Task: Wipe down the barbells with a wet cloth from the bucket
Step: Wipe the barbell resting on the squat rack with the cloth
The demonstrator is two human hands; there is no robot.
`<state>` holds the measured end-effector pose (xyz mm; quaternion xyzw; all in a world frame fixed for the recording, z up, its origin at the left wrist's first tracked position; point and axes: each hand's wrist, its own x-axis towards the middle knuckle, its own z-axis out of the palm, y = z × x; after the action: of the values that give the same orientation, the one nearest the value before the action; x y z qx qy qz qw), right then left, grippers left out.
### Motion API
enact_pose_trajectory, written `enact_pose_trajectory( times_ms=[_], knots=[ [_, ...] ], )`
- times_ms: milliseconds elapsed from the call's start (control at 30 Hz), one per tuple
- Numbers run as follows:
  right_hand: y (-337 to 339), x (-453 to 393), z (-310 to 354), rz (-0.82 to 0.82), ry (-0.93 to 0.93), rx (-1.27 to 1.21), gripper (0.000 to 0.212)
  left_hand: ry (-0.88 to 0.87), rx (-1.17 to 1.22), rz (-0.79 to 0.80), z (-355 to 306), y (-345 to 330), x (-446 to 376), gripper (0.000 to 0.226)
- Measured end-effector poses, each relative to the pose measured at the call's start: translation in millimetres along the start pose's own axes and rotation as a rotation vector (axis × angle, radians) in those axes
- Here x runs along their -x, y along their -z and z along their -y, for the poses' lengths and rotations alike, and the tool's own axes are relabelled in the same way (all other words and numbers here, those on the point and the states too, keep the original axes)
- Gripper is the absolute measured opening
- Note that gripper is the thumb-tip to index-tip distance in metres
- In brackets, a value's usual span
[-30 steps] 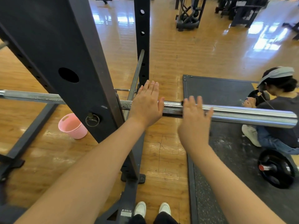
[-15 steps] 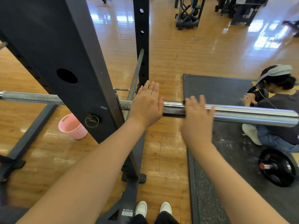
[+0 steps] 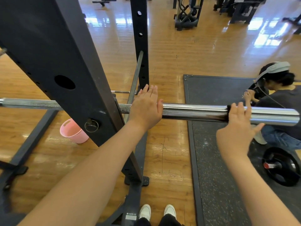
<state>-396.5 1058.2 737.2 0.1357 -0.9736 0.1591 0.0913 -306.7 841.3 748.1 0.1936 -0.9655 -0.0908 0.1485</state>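
From the head view we rest our left hand [image 3: 145, 108], fingers straight, on the barbell [image 3: 195, 110] beside the rack upright [image 3: 68, 75]. Our right hand [image 3: 236, 128] presses a dark cloth [image 3: 228, 110] on its sleeve. The pink bucket [image 3: 73, 131] stands on the floor, behind the rack.

Both bare forearms stretched forward, backs of the hands up. Left hand [image 3: 145, 107] flat, straight fingers [image 3: 150, 92] together, thumb out to the right. Right hand [image 3: 237, 128] further right, fingers [image 3: 239, 110] extended and slightly spread, a dark scrap showing under them.
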Motion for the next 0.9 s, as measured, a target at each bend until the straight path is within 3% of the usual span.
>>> enact_pose_trajectory(
  times_ms=[67, 267, 333, 433, 500, 667, 833, 900],
  knots=[
    [-8, 7, 20, -0.042, 0.041, 0.012, 0.075, 0.009, -0.013, 0.037, -2, 3, -1, 0.059],
    [-41, 43, 87, -0.092, 0.439, -0.063, 0.074, 0.205, 0.140, 0.349, -5, 18, -28, 0.046],
    [-41, 39, 77, -0.096, 0.474, -0.054, 0.078, 0.199, 0.180, 0.285, -2, 16, -27, 0.046],
    [-35, 28, 41, -0.095, 0.347, -0.043, 0.086, 0.068, 0.080, -0.066, -2, 11, -8, 0.051],
    [-31, 24, 27, -0.102, 0.253, -0.059, 0.088, -0.033, -0.019, -0.203, -3, 4, 6, 0.056],
    [-43, 30, 54, -0.178, 0.164, -0.110, 0.076, -0.040, -0.128, -0.155, -5, -12, 16, 0.057],
    [-60, 47, 87, -0.172, 0.565, -0.072, 0.068, -0.016, -0.098, -0.014, -5, 0, -3, 0.065],
    [-57, 43, 75, -0.162, 0.582, -0.067, 0.070, 0.003, -0.096, 0.034, -5, 2, -6, 0.062]
  ],
)
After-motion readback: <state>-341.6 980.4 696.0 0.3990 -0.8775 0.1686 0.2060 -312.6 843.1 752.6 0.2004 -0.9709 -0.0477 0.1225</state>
